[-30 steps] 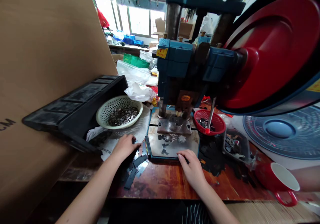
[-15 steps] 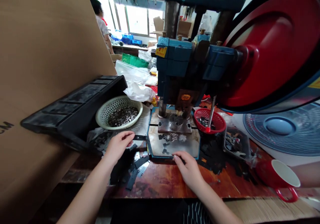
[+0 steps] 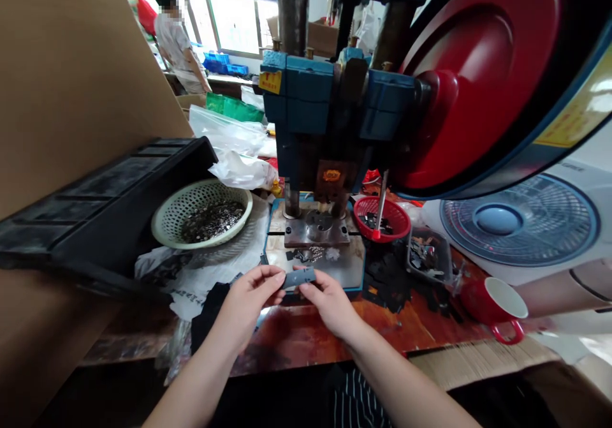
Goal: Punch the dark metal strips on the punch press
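Observation:
Between my two hands is a small dark grey flat strip (image 3: 299, 277) with a few dark marks or holes. My left hand (image 3: 261, 291) pinches its left end, and my right hand (image 3: 327, 297) grips the right end. Both hands are in front of the blue press (image 3: 306, 103), over the near edge of its base plate (image 3: 351, 265). Farther back on that plate lie small shiny metal bits (image 3: 315, 254) and a little clear clump (image 3: 333, 254). Behind them the steel die block (image 3: 317, 231) sits under the ram.
A pale perforated basket (image 3: 162, 227) of small metal parts stands left, by a black bin (image 3: 95, 205). To the right are a red basket (image 3: 404, 224), a clear tray (image 3: 447, 268), a red mug (image 3: 478, 307) and a fan (image 3: 519, 221). Another person (image 3: 176, 45) stands far back left.
My hands have come together from either side of the base plate, and the grey strip is now held between them. The view has shifted to the right.

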`<state>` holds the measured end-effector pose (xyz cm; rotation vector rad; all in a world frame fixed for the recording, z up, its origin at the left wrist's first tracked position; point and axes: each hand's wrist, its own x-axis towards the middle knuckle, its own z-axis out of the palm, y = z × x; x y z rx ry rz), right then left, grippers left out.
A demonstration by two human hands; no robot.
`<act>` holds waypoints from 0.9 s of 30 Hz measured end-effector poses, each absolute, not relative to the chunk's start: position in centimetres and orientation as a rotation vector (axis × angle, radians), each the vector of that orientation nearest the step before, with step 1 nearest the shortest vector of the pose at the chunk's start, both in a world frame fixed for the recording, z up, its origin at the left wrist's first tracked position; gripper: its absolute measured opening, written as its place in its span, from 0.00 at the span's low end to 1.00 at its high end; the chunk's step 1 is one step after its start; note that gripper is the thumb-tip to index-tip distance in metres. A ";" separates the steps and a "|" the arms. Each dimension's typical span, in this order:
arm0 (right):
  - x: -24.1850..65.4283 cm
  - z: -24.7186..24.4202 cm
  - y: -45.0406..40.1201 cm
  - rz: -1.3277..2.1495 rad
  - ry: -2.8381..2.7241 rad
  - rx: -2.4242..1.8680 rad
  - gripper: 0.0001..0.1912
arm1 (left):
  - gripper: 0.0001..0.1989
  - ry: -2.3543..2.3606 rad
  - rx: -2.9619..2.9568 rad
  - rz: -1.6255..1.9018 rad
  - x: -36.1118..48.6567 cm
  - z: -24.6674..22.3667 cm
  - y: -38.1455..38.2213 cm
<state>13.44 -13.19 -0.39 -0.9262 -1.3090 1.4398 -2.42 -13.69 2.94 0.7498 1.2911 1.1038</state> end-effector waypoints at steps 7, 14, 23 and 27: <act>13.9 -0.9 -13.6 1.570 -1.219 -0.881 0.22 | 0.16 1.236 0.681 1.124 -0.9 2.6 -14.0; 14.3 -1.3 -13.2 0.983 -1.532 -1.078 0.10 | 0.15 1.310 0.821 1.173 0.4 0.8 -14.2; 17.0 -1.4 -13.2 0.153 -1.891 -1.072 0.13 | 0.18 1.070 0.715 1.098 0.8 1.0 -15.1; 17.5 -1.8 -13.8 0.040 -1.906 -1.088 0.13 | 0.19 1.096 0.756 1.141 0.9 0.9 -15.2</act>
